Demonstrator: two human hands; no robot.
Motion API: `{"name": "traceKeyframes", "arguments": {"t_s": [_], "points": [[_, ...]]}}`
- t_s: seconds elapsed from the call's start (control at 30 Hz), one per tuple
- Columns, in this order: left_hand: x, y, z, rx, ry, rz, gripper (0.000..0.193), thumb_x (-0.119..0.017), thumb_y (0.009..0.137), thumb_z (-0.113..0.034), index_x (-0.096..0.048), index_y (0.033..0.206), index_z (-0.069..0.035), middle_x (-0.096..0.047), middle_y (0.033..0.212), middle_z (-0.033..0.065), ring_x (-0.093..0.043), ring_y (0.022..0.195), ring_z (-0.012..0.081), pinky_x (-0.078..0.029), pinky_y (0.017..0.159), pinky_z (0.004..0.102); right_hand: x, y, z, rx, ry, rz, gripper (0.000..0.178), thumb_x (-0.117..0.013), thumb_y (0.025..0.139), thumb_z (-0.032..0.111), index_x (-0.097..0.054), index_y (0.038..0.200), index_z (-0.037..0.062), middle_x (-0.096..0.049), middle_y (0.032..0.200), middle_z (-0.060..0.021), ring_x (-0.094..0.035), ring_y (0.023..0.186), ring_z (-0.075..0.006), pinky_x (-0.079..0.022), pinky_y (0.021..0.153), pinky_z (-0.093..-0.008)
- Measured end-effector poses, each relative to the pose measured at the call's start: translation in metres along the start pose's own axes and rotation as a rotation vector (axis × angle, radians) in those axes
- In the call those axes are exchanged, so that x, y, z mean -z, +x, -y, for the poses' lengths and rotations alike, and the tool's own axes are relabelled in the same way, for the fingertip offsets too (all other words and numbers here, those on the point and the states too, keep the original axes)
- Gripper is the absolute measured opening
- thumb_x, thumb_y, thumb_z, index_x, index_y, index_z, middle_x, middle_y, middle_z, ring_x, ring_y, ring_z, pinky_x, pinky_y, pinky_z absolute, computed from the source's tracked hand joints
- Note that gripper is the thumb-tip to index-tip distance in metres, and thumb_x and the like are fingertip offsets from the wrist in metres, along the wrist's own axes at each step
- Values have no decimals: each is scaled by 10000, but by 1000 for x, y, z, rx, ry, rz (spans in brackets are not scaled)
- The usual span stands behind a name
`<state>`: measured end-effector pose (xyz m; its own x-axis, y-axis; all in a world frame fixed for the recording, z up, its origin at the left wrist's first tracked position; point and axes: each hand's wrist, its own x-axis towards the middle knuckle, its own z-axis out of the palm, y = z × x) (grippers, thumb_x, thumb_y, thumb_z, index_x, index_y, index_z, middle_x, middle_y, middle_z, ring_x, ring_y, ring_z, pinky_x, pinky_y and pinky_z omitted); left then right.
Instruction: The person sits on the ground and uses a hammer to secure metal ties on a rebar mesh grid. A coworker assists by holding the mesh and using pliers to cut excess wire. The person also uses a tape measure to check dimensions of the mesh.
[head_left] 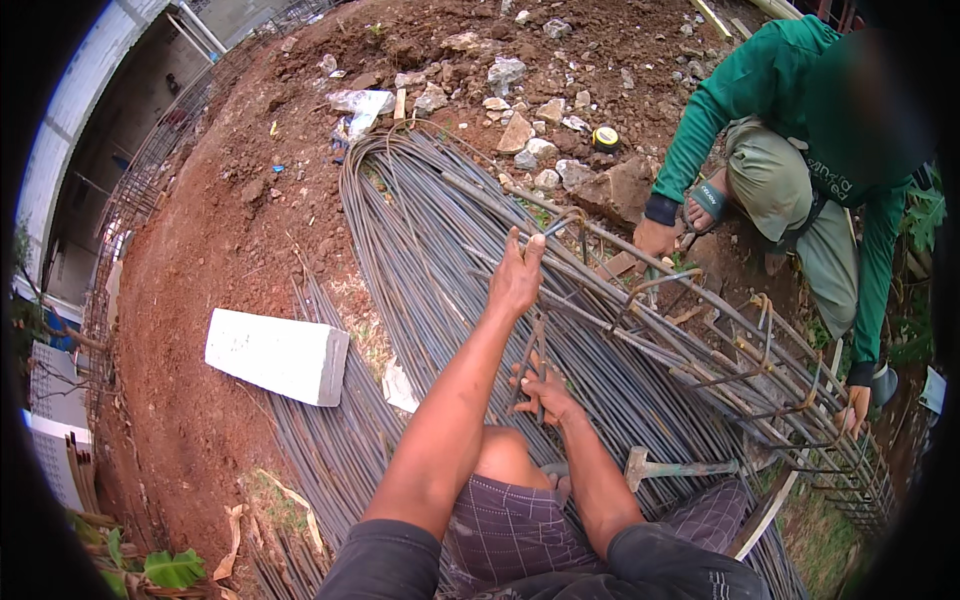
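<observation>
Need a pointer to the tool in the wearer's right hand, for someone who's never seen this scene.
Find the big bundle of dark steel rods through the middle, then the right hand over it, below the left hand in the picture. The brown metal tool is in its fingers: two slim legs spread in a narrow V, unlike the long rods behind.

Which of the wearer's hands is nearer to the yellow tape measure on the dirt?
Left. In the picture, the left hand sits below and left of the tape measure; the right hand, gripping a rusty tool, is much farther below it, also slightly left.
</observation>
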<state>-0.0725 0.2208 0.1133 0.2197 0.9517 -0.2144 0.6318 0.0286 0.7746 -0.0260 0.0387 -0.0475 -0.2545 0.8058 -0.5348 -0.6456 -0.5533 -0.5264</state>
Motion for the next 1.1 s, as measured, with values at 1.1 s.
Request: {"name": "traceKeyframes", "arguments": {"t_s": [1.1], "points": [[5,-10,-15,49,-53,58,1008,-240,889,-785,-186,1514,4,-653,777,124,-634,1030,310,-426,969,461,13,-2,7,21,60,-4,831,-545,873,-25,-102,1543,189,-462,1394,-139,-551,1157,-266,-617,762,-516]]}}
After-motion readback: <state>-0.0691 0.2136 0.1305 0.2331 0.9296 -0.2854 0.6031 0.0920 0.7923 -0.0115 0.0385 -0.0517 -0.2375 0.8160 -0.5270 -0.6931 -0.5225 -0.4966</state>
